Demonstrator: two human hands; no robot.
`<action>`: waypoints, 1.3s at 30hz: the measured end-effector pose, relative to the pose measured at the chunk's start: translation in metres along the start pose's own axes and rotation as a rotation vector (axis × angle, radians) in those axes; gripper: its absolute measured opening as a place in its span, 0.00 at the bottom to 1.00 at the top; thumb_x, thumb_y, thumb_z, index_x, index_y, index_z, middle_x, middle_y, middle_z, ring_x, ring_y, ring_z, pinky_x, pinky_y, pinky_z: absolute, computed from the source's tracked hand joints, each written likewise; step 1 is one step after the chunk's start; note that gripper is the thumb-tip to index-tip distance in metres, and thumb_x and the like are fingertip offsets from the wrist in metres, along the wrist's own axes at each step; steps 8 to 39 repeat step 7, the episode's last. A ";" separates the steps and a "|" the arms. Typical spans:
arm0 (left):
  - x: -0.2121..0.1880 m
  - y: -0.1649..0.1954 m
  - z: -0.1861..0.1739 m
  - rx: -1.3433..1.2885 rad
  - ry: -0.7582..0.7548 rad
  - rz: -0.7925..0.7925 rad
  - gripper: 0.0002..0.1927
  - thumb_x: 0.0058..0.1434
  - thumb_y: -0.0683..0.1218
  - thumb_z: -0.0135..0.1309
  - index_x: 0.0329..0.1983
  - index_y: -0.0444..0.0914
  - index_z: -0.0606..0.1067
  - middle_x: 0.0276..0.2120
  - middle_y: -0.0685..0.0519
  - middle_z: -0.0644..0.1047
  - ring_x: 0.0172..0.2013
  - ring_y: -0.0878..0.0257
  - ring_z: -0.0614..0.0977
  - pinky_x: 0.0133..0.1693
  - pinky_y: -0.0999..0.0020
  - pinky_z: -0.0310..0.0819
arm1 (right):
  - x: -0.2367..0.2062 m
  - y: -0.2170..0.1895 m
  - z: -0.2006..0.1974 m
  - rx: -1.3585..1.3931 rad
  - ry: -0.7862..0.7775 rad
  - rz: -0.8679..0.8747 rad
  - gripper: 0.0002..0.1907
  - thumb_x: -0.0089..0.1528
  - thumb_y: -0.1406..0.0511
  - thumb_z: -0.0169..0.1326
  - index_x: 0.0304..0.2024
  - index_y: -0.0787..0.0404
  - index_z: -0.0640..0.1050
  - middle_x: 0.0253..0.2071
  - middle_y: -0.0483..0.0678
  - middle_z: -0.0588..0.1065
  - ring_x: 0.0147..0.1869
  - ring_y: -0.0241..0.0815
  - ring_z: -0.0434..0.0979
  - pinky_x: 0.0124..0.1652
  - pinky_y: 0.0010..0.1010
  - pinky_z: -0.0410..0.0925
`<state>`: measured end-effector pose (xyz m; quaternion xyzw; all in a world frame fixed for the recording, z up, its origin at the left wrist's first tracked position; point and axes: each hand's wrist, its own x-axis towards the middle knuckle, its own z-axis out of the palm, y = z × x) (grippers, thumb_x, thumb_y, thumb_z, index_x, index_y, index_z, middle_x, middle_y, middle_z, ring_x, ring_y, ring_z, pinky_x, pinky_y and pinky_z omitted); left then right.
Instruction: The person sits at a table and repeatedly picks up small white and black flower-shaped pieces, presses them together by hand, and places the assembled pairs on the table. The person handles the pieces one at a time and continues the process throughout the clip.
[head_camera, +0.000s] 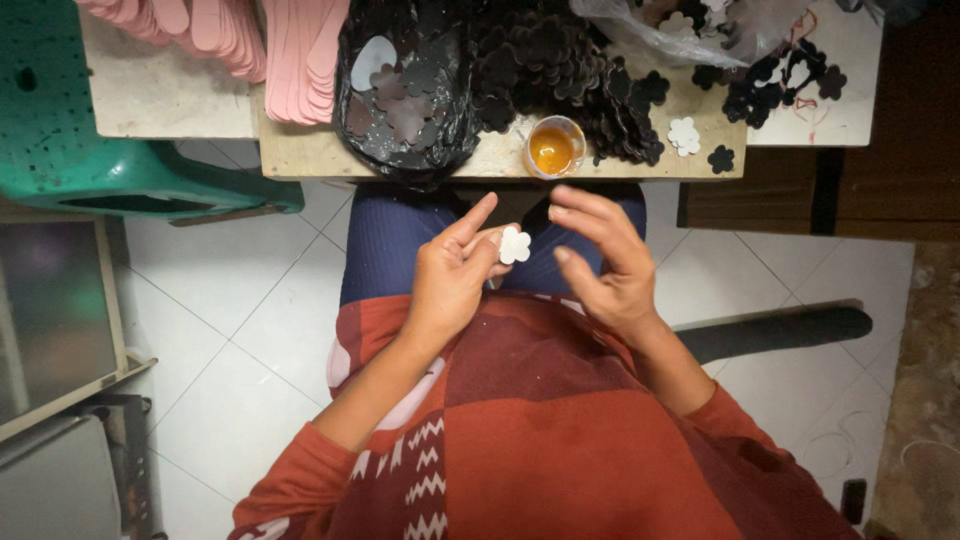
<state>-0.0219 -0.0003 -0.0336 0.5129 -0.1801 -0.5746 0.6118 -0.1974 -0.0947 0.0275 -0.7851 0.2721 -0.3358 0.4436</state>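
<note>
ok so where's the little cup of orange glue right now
In the head view the small cup of orange glue sits at the near edge of the wooden table, beside the pile of black flower cutouts, above the right hand.

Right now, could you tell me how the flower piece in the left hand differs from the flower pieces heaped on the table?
The flower piece is white; the heaped flower pieces are black. It is single, pinched in the left hand above the lap, while those lie piled on the table near the glue cup. Both share the same petal outline.

Open air over the lap – glue cup (552, 148) blocks the table edge (300, 158) ahead
</note>
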 end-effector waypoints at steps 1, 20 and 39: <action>0.001 -0.002 -0.001 -0.012 -0.009 -0.002 0.28 0.70 0.39 0.47 0.73 0.33 0.61 0.53 0.45 0.81 0.47 0.66 0.84 0.44 0.71 0.82 | 0.000 0.003 0.003 -0.068 -0.005 -0.042 0.24 0.62 0.76 0.59 0.61 0.64 0.75 0.60 0.55 0.75 0.67 0.48 0.74 0.65 0.36 0.68; 0.009 -0.015 -0.009 -0.094 -0.094 -0.053 0.30 0.71 0.39 0.48 0.76 0.33 0.60 0.53 0.43 0.81 0.42 0.60 0.82 0.42 0.70 0.82 | -0.006 0.025 0.020 -0.084 0.027 0.001 0.32 0.61 0.76 0.64 0.66 0.61 0.72 0.50 0.49 0.79 0.56 0.41 0.82 0.58 0.32 0.73; 0.009 -0.015 -0.009 -0.094 -0.094 -0.053 0.30 0.71 0.39 0.48 0.76 0.33 0.60 0.53 0.43 0.81 0.42 0.60 0.82 0.42 0.70 0.82 | -0.006 0.025 0.020 -0.084 0.027 0.001 0.32 0.61 0.76 0.64 0.66 0.61 0.72 0.50 0.49 0.79 0.56 0.41 0.82 0.58 0.32 0.73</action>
